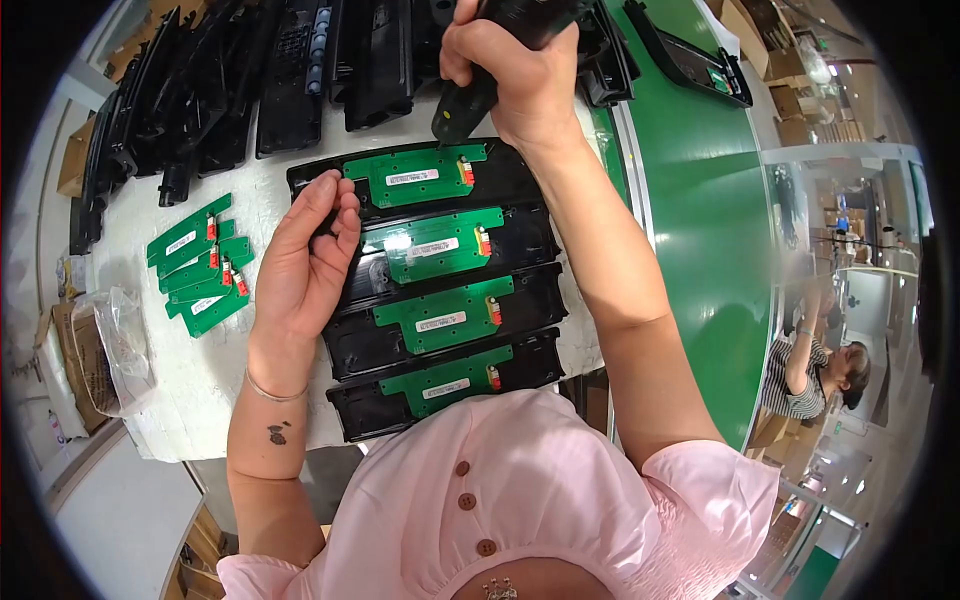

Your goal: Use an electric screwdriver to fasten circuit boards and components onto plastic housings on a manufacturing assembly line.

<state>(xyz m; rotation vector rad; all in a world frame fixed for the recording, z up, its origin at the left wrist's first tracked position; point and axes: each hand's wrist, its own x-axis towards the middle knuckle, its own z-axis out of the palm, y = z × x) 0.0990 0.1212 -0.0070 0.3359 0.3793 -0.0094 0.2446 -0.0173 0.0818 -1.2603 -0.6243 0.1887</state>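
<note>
My right hand [510,70] is wrapped round a black power screwdriver [467,108]. Its tip points down at the upper edge of the farthest green circuit board [415,178], which lies in a black plastic housing [380,206]. My left hand [312,250] is palm up beside that board's left end. Its fingers are curled in and the fingertips close together; anything inside them is hidden. Nearer to me, more housings lie in a row, carrying a second board [432,262], a third board [440,327] and a fourth board [462,369].
Several loose green boards [190,240] overlap on the white surface [120,225] at left. Black plastic parts [290,85] crowd the far side. At right, a green table [700,220] bears another black part [690,55]. A clear plastic bag [118,350] hangs left; another person [815,370] is farther right.
</note>
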